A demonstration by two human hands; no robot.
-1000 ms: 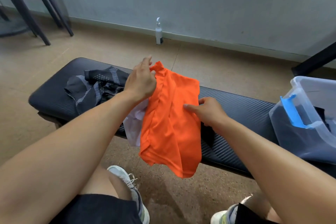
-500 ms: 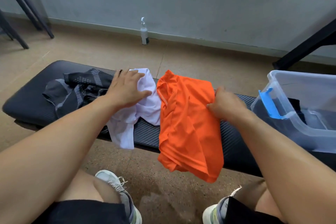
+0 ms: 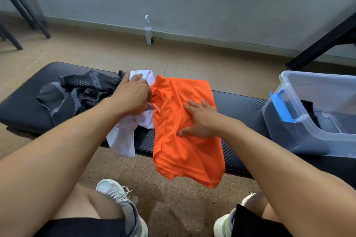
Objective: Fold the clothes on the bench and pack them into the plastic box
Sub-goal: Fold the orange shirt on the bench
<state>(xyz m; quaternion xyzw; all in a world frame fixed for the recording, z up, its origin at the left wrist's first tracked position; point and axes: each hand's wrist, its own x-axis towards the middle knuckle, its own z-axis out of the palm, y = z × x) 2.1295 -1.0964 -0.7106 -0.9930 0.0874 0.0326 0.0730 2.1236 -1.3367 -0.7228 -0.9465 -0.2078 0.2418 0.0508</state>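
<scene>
A grey wall and tan floor lie behind a long black padded table (image 3: 240, 106). An orange shirt (image 3: 185, 140) lies folded across its middle, the lower part hanging over the near edge. The right hand (image 3: 200, 119) rests flat on it, fingers (image 3: 194, 105) straight and spread, thumb out to the side. The left hand (image 3: 133, 96) has its fingers curled, gripping cloth where the orange collar meets a white garment (image 3: 125, 138) just beside it; which of the two they hold cannot be told. A black-and-grey garment (image 3: 77, 92) lies crumpled further left. The clear plastic box (image 3: 316, 84) with a blue latch (image 3: 282, 107) sits at the table's right end, dark clothes inside.
</scene>
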